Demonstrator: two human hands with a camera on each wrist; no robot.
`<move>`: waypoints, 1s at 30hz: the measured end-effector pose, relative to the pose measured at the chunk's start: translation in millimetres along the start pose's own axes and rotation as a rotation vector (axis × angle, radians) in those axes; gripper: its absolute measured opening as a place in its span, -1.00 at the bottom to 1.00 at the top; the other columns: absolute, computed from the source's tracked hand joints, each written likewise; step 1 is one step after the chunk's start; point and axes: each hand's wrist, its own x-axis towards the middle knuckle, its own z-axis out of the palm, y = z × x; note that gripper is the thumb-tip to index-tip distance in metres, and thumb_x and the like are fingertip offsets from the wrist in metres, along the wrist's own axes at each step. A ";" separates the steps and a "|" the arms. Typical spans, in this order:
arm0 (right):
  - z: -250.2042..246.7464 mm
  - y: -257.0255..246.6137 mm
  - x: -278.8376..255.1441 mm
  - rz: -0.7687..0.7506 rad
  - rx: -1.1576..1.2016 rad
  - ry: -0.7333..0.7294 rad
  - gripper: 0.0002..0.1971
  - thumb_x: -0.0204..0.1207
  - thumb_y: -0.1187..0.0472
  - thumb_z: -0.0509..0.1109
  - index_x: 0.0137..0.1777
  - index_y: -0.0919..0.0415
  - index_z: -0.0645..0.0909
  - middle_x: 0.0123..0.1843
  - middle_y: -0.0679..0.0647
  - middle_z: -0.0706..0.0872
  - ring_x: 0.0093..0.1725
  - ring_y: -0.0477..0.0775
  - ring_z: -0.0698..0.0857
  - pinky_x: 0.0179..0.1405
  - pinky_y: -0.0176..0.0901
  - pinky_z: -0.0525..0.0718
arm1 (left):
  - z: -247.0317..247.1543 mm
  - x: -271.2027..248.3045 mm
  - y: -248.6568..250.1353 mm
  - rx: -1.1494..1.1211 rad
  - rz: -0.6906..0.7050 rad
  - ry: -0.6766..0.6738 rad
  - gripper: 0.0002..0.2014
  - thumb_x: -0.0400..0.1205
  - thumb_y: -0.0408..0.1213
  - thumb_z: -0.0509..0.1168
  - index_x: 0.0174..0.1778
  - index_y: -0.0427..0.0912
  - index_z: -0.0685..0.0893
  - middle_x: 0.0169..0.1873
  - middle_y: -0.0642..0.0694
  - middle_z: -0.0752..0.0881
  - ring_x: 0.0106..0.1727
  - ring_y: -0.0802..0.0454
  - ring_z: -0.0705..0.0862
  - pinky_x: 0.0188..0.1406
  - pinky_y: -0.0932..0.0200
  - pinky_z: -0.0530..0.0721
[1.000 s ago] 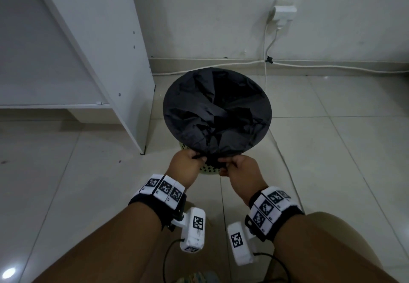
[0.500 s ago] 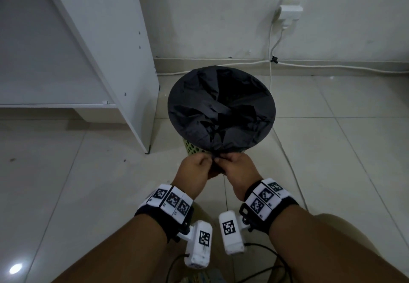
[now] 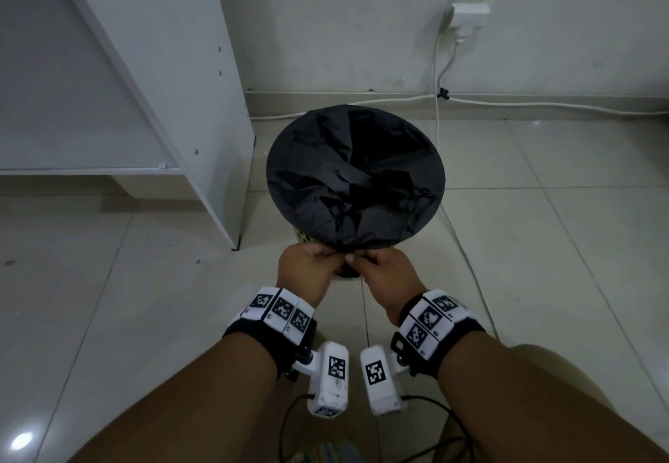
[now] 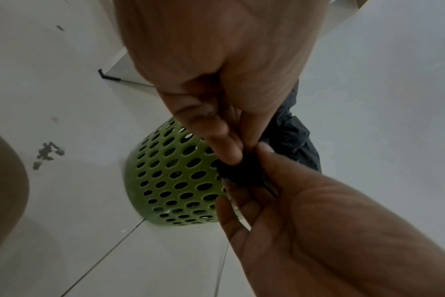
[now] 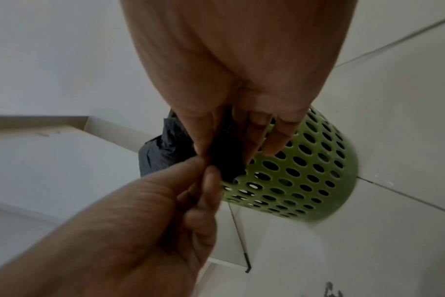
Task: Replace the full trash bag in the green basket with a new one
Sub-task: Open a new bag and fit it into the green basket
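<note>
A black trash bag (image 3: 354, 176) lines the green perforated basket (image 3: 303, 236), its mouth stretched over the rim and hiding most of the basket in the head view. At the near rim, my left hand (image 3: 327, 254) and right hand (image 3: 365, 258) meet and both pinch a gathered bunch of the bag's edge. In the left wrist view the left hand (image 4: 231, 154) pinches the dark bunch (image 4: 241, 172) beside the basket (image 4: 170, 180). The right wrist view has the right hand (image 5: 216, 148) holding the same bunch (image 5: 226, 160) against the basket (image 5: 305, 176).
A white shelf panel (image 3: 202, 100) stands close to the basket's left. A wall socket with a plug (image 3: 467, 13) is behind it, and a white cable (image 3: 467, 263) runs down and along the tiled floor just right of the basket. My knee (image 3: 554, 368) is at lower right.
My two hands have come together at the near rim, drawing the bag's loose edge into one bunch between them. The basket has stayed in place.
</note>
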 end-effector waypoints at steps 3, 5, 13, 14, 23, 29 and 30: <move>1.3 5.0 2.9 -0.051 -0.109 0.040 -0.83 0.60 0.26 0.42 -0.14 0.30 0.82 -0.17 0.13 0.86 -0.12 0.04 0.80 -0.08 -0.07 0.72 | 0.7 2.5 -2.0 0.025 0.034 0.063 -0.97 0.48 -0.39 0.55 -0.25 -0.26 0.88 -0.43 -0.01 0.82 -0.42 0.24 0.73 -0.36 0.40 0.62; 0.3 8.1 5.0 -0.087 -0.251 0.049 -0.80 0.60 0.23 0.42 -0.22 0.26 0.79 -0.25 0.10 0.83 -0.20 0.06 0.76 -0.17 -0.05 0.65 | 0.0 5.8 -4.9 0.018 0.022 0.091 -0.96 0.49 -0.40 0.54 -0.26 -0.28 0.86 -0.41 -0.11 0.82 -0.39 0.04 0.75 -0.34 0.23 0.70; 4.5 13.8 5.0 0.104 0.077 0.267 -0.84 0.36 0.24 0.53 -0.42 0.24 0.75 -0.39 0.24 0.80 -0.27 0.29 0.82 -0.16 0.24 0.83 | 3.3 0.2 -9.6 -0.110 0.015 -0.063 -0.93 0.57 -0.47 0.48 -0.20 -0.27 0.84 -0.24 -0.29 0.85 -0.20 -0.06 0.84 -0.08 0.09 0.82; 6.0 12.4 5.6 0.152 0.175 0.269 -0.89 0.37 0.31 0.54 -0.37 0.27 0.78 -0.32 0.28 0.82 -0.23 0.32 0.83 -0.11 0.24 0.84 | 3.8 0.7 -10.0 -0.107 0.014 -0.078 -0.91 0.59 -0.45 0.46 -0.19 -0.23 0.85 -0.22 -0.28 0.86 -0.16 -0.08 0.85 -0.04 0.07 0.82; 6.6 -2.8 9.2 0.293 0.444 0.112 -0.85 0.46 0.43 0.40 -0.10 0.58 0.71 -0.08 0.47 0.78 -0.04 0.38 0.78 0.11 0.23 0.79 | 2.8 6.6 -5.0 -0.015 0.015 -0.083 -0.87 0.55 -0.42 0.49 -0.01 -0.33 0.81 -0.28 -0.28 0.85 -0.24 -0.12 0.86 -0.20 0.05 0.84; -0.4 -0.4 7.2 0.200 0.333 -0.052 -0.81 0.57 0.43 0.42 0.13 0.44 0.76 0.04 0.44 0.81 0.02 0.34 0.81 0.20 0.18 0.76 | 1.3 11.3 3.7 0.106 0.049 -0.044 -0.97 0.51 -0.42 0.49 -0.24 -0.27 0.83 -0.40 -0.22 0.82 -0.47 0.04 0.74 -0.50 0.28 0.60; -1.1 -0.8 7.3 0.180 0.306 -0.048 -0.80 0.57 0.44 0.42 0.15 0.43 0.76 0.03 0.42 0.82 0.02 0.34 0.82 0.17 0.16 0.77 | 0.6 12.5 2.9 0.125 0.065 -0.023 -0.98 0.49 -0.41 0.51 -0.24 -0.25 0.84 -0.40 -0.18 0.82 -0.46 0.10 0.73 -0.43 0.29 0.61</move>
